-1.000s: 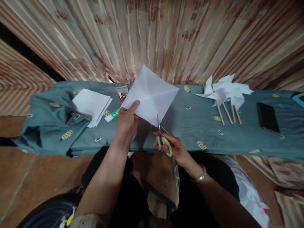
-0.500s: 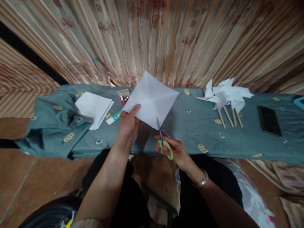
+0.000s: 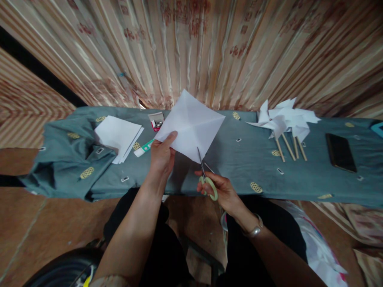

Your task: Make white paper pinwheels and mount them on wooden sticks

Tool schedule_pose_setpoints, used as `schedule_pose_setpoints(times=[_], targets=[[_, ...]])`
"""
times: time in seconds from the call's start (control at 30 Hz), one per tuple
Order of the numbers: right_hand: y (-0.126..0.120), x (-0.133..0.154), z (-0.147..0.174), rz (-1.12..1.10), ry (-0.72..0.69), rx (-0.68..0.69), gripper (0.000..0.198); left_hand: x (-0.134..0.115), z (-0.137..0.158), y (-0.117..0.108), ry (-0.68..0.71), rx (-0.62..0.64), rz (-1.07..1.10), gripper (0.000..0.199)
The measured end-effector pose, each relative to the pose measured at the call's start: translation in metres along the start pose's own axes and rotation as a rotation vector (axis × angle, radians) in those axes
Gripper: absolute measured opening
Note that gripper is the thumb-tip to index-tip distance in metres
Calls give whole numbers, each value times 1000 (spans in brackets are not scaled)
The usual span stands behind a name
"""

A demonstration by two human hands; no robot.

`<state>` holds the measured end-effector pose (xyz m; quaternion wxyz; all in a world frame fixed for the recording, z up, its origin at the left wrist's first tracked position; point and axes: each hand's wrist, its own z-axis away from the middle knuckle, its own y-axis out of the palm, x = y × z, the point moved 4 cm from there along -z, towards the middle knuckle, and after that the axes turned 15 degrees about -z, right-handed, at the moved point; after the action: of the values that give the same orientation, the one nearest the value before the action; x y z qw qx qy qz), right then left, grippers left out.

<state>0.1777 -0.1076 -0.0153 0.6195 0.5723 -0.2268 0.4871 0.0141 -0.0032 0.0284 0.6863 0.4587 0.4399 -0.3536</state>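
A square white sheet of paper (image 3: 191, 123), creased along its diagonals, is pinched at its left corner by my left hand (image 3: 164, 153), thumb on top. My right hand (image 3: 220, 189) has its fingers in the pale green handles of a pair of scissors (image 3: 206, 179). The scissors' blades are parted, one lying over the paper near its bottom corner and the other to the right, below it. Close to my left hand lies a green and white packet (image 3: 144, 148), partly covered. A small open box (image 3: 156, 121) of metal bits sits just beyond the paper's left edge.
On the cloth-covered table (image 3: 233, 159), a stack of white paper (image 3: 118, 133) lies at the left. Several white paper pinwheels (image 3: 284, 117) on wooden sticks are at the right, beside a dark phone (image 3: 341, 151). A pleated curtain (image 3: 191, 52) hangs behind the table.
Almost nothing differs. Both hands, the paper and the scissors keep nearly the same position; the view has shifted very slightly.
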Motion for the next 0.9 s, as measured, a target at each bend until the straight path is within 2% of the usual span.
schedule_pose_setpoints(times=[0.47, 0.9], targets=[[0, -1, 0, 2, 14, -53, 50, 0, 0, 1, 11, 2, -15, 13], [2, 1, 1, 27, -19, -36, 48, 3, -1, -1, 7, -13, -5, 14]])
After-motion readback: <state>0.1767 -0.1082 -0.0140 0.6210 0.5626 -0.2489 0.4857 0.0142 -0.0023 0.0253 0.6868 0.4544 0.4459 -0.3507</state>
